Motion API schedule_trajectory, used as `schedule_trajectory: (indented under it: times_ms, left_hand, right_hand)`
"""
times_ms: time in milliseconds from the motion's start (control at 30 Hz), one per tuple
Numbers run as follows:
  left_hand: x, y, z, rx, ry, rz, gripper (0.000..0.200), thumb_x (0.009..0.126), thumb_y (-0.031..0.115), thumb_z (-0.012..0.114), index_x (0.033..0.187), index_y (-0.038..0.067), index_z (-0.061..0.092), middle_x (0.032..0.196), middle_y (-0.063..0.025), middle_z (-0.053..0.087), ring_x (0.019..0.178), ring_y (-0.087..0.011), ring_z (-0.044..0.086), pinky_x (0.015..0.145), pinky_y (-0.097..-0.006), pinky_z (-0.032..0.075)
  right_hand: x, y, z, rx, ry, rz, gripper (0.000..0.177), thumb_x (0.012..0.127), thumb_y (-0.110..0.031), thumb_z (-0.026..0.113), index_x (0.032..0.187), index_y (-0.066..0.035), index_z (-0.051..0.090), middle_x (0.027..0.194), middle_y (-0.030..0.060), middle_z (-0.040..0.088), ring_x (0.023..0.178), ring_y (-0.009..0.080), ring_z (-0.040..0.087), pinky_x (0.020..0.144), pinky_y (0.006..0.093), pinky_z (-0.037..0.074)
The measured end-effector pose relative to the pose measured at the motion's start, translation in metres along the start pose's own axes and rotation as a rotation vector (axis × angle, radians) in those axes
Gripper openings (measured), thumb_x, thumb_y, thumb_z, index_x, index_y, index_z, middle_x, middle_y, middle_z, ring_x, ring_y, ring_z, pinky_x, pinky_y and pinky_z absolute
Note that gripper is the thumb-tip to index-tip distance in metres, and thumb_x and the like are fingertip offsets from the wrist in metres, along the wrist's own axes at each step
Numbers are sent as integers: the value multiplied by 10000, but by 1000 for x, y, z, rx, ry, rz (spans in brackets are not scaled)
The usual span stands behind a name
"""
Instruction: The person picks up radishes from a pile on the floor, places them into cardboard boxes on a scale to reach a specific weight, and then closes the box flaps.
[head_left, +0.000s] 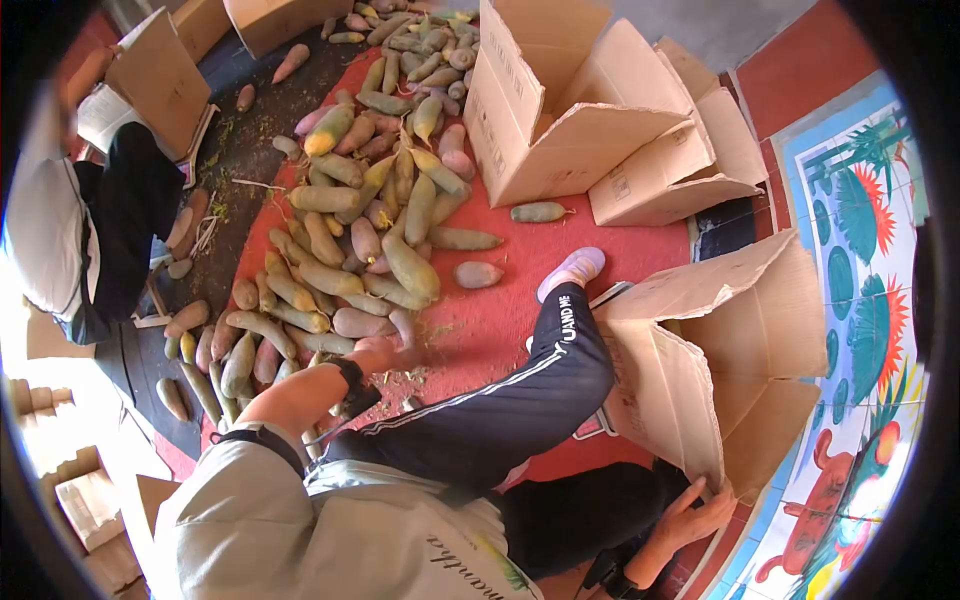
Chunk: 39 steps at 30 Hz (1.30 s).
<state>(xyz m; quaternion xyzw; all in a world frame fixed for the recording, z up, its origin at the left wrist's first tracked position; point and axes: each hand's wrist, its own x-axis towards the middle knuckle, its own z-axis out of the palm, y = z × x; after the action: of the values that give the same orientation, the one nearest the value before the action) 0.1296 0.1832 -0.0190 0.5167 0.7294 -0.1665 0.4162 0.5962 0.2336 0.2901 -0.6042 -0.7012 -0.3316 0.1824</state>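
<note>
My left hand (375, 355) is at the lower edge of a large pile of green and pinkish radishes (322, 280) on a red mat (510, 345). Its fingers are smeared by motion beside a pale, blurred radish (402, 328), and whether they grip it is unclear. At the lower right, my right hand (697, 512) has its fingers bent over the near edge of an open cardboard box (665, 395). That box stands beside my leg, its flaps raised, and the part of its inside that shows is bare cardboard.
Two more open boxes (590, 150) (680, 180) stand at the upper right. A single green radish (540, 212) lies before them. Another person (75, 220) sits at the left by a box (160, 80). A painted tile wall (850, 300) runs along the right.
</note>
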Motion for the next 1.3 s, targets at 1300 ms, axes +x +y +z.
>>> schedule_trajectory:
  times_ms: [1300]
  left_hand:
    - [-198,155,-128,-915,-564,1203,377,922,375,478,998,20,580,847,-29,589,794,-112,549,729,-267,452]
  right_hand:
    - [9,-106,-69,980,-434,-214,672,549,-125,784,1143,-51,479,1113,179,509,1008,361,521,853,433,434]
